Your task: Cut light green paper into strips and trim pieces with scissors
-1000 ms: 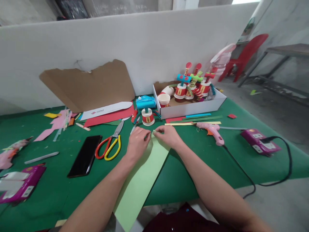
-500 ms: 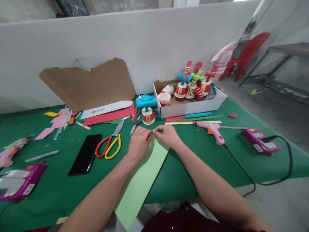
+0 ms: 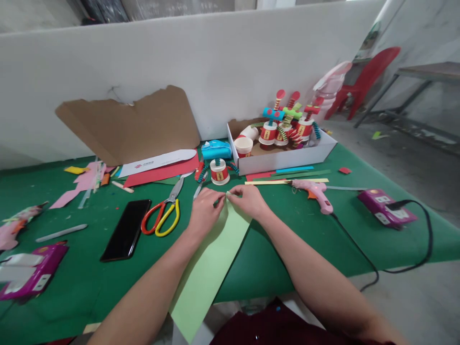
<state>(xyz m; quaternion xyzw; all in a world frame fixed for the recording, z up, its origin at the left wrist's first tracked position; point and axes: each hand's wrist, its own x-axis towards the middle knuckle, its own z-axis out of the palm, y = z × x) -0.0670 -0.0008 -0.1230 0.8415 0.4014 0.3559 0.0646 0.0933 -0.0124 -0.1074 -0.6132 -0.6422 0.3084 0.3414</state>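
Observation:
A long light-green paper strip [image 3: 212, 258] lies on the green table [image 3: 287, 249] and runs toward me, past the table's front edge. My left hand [image 3: 203, 212] and my right hand [image 3: 249, 200] both pinch its far end, fingertips almost touching. Just beyond the hands stands a paper-cup craft figure [image 3: 220, 171] with coiled arms.
Red-and-yellow scissors [image 3: 163, 214] and a black phone [image 3: 126, 230] lie to the left. On the right are a pink glue gun [image 3: 316, 192] with its cable and a purple socket block [image 3: 386, 207]. A white box [image 3: 287, 158] of cup figures stands behind. Cardboard [image 3: 129, 124] leans on the wall.
Both hands stay pinched on the strip's far end; the fingers have shifted only slightly. The view has drifted a little.

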